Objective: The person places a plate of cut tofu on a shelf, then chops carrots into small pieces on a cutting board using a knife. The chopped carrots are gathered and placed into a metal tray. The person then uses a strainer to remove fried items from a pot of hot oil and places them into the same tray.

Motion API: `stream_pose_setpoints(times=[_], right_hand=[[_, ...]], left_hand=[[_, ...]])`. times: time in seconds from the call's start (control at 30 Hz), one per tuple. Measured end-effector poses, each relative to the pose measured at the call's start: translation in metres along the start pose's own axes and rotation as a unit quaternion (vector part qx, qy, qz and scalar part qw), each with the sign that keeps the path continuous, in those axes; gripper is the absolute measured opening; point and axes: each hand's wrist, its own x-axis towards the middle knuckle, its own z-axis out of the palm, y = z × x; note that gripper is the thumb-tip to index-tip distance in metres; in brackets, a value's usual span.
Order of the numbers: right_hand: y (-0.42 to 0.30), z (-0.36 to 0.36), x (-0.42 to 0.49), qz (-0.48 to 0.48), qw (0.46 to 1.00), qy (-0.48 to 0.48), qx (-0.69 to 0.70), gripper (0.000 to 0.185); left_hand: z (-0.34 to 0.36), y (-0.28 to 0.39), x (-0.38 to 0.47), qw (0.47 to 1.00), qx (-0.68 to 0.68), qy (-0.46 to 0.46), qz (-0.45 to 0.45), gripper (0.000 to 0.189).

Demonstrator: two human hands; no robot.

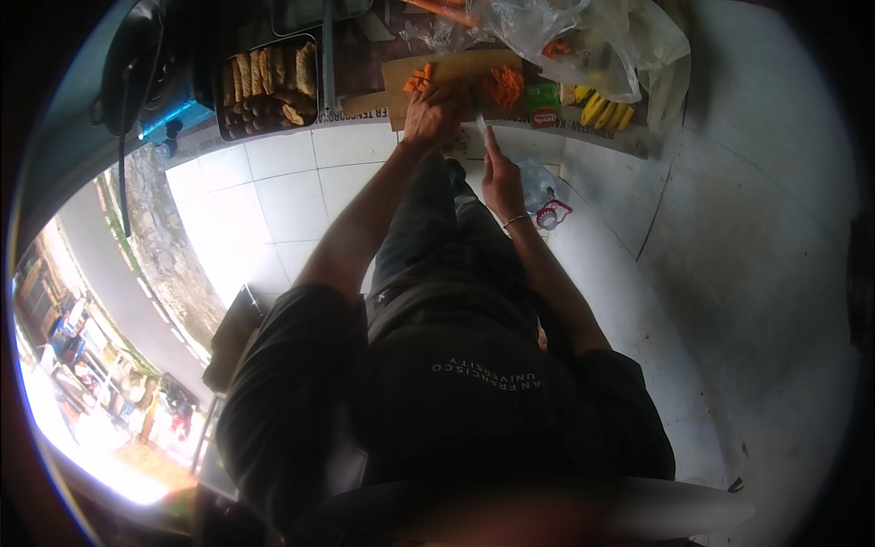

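My left hand (431, 116) rests on the wooden cutting board (451, 65), its fingertips at a group of orange carrot pieces (418, 78). Whether a piece is pinned under the fingers cannot be told. In my right hand (502, 178) is the handle of a knife (481, 124), whose blade points up toward the board's near edge. A heap of finely cut carrot (504, 87) lies on the right part of the board. Just right of the heap is a green and red packet (542, 106).
Left of the board stands a tray of browned rolled food (270, 82). Yellow bananas (605, 113) and clear plastic bags (581, 41) lie at the right. A gas stove (178, 116) is at the far left. Below the table, a large clear plastic bottle (540, 188) is on the tiled floor.
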Motion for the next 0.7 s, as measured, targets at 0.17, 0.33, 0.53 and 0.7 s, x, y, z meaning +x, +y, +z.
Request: stream_pose_setpoints(times=[0.17,0.33,0.53,0.7], right_hand=[[-0.004,0.003,0.0,0.008,1.0,-0.013,-0.002,0.062],[-0.003,0.012,0.001,0.059,0.995,-0.041,-0.062,0.062],[0.014,0.001,0.031,0.03,0.999,0.011,0.02,0.053],[0.008,-0.018,0.029,-0.017,0.999,0.04,-0.025,0.054]], left_hand=[[-0.008,0.006,0.002,1.0,0.011,0.001,-0.012,0.021],[-0.01,0.008,0.003,1.0,0.015,-0.021,-0.016,0.02],[-0.017,0.023,0.001,0.989,0.071,-0.125,-0.047,0.03],[-0.032,0.032,-0.002,0.99,0.057,-0.106,-0.076,0.032]])
